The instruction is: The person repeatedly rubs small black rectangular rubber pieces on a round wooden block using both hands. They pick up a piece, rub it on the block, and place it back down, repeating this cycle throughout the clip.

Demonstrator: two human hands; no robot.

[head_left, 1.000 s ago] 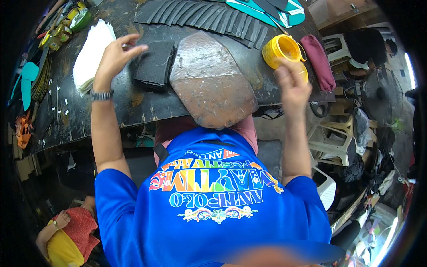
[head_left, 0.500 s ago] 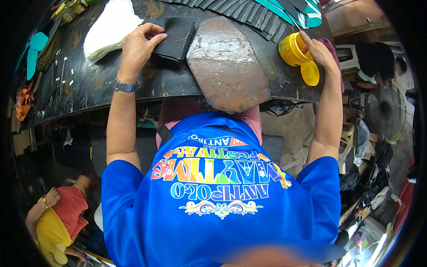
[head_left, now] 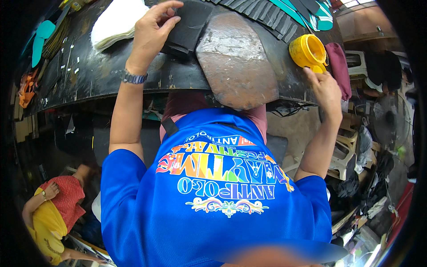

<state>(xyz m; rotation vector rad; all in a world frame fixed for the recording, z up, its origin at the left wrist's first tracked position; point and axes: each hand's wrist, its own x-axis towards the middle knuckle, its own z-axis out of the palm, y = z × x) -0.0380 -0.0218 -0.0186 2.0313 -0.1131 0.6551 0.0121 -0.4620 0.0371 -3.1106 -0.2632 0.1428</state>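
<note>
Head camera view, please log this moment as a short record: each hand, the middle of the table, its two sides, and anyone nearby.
Left hand: the hand is at the black stack, thumb and forefinger apart; contact unclear
Right hand: the hand is by the yellow lid; grip unclear
Middle: brown slab, overhanging the table's near edge
Left side: white stack
Right side: open yellow tub, maroon cloth
Nearby: person in yellow and red, lower left

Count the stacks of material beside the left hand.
2: a white stack just left of the left hand, and a black stack to its right, partly behind it.
</note>
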